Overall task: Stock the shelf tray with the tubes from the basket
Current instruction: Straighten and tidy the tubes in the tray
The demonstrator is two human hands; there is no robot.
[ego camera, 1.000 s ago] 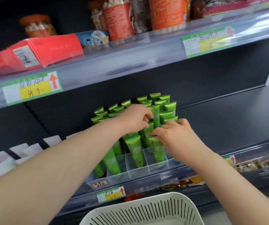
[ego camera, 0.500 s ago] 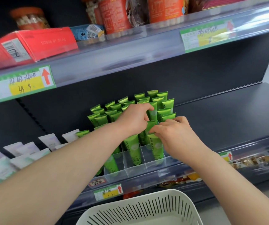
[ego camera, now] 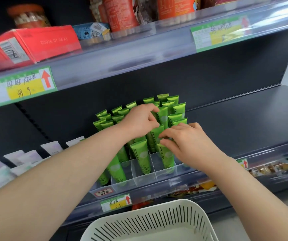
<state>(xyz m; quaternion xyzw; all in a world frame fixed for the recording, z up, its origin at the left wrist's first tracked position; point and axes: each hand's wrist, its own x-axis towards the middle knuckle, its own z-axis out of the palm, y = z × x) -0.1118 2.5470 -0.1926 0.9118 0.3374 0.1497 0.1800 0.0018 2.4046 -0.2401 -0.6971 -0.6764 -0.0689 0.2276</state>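
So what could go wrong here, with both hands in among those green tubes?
1. The green tubes stand upright and tightly packed. The left hand or right hand, working among them, could tip one into its neighbours.
2. The clear tray sits near the shelf's front, so a tube that slips from the fingers might fall over the edge, perhaps missing the basket below.

Left hand (ego camera: 139, 122): we grip green plastic tubes (ego camera: 178, 108) mid-tray.
Right hand (ego camera: 186, 143): we pinch the front tube (ego camera: 166, 157).
Clear divided plastic tray (ego camera: 139, 183): tubes upright.
White slotted plastic basket (ego camera: 139, 214): below.
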